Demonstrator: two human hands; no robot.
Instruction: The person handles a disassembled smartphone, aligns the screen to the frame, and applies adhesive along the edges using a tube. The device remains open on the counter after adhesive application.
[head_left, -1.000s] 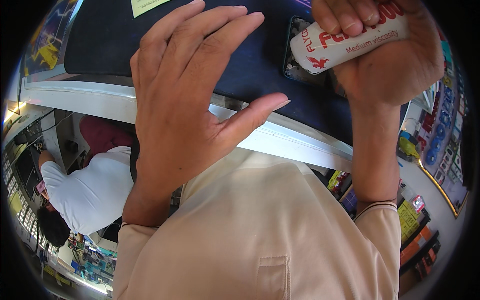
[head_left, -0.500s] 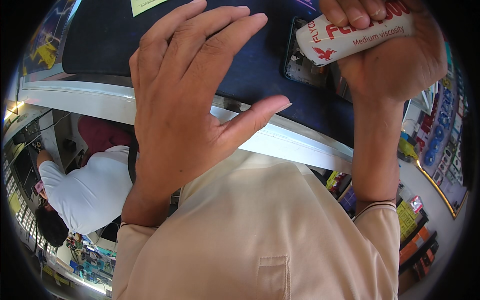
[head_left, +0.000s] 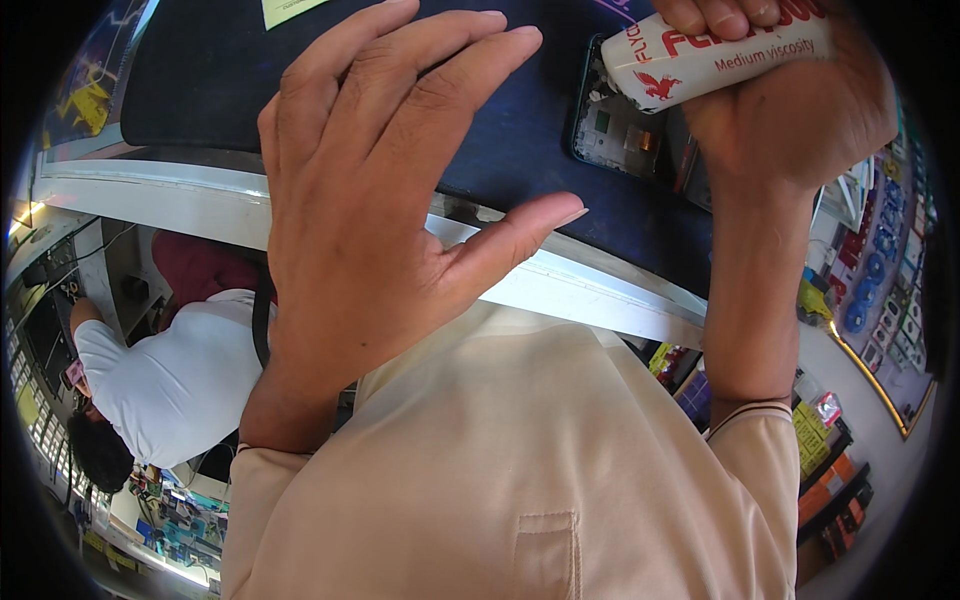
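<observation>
Tube: white tube [head_left: 715, 55] with red print, lying slantwise at the top right, over the opened phone [head_left: 625, 135].
Right hand: right hand [head_left: 790, 110] wrapped around the tube — fingers closed on it.
Phone: back off, innards showing, flat on the dark mat [head_left: 200, 90].
Left hand: left hand [head_left: 385, 200] spread flat, fingers apart, holding nothing — raised over the mat.
Surroundings: white counter edge [head_left: 150, 190]; a person in a white shirt [head_left: 170, 385] beyond it.

Person: beige short-sleeved shirt [head_left: 520, 450], plain weave, one stitched chest pocket [head_left: 547, 553]; sleeve hems folded at upper arms. Left hand [head_left: 370, 200] and right hand [head_left: 790, 110] bare, no rings or watch.
</observation>
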